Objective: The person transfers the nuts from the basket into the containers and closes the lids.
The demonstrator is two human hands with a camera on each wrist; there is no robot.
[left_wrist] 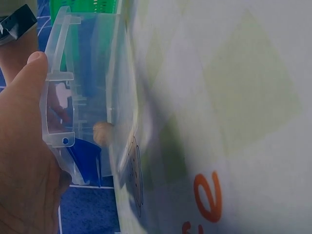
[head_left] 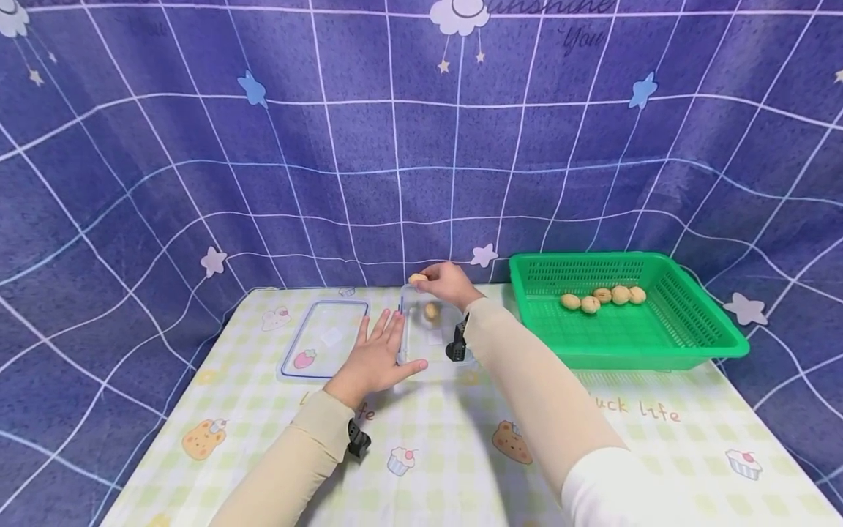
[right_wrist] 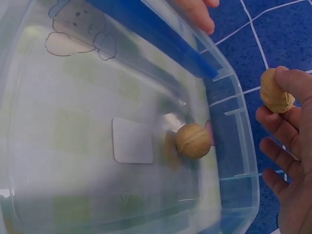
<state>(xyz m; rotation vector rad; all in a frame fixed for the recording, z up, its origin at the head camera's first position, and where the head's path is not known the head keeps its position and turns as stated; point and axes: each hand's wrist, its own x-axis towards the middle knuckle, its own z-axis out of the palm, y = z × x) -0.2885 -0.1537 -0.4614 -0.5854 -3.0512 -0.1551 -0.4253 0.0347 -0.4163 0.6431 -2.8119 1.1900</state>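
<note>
A clear plastic box (right_wrist: pixel 239 146) stands on the table with one walnut (right_wrist: pixel 193 141) lying inside it. Just past the box's far rim, my right hand (head_left: pixel 449 284) pinches a second walnut (right_wrist: pixel 274 91) between thumb and fingers. My left hand (head_left: pixel 378 360) lies against the box's left side with its fingers straight and spread, the thumb along the near rim. In the left wrist view that thumb (left_wrist: pixel 35 68) rests by the box's rim. Beside the left hand lies the clear lid (head_left: pixel 309 329) with a blue seal.
A green plastic basket (head_left: pixel 540 351) stands on the right of the table, several walnuts (head_left: pixel 590 304) lying in it. A patterned cloth (head_left: pixel 263 476) covers the table. Behind it hangs a blue grid curtain (head_left: pixel 421 146).
</note>
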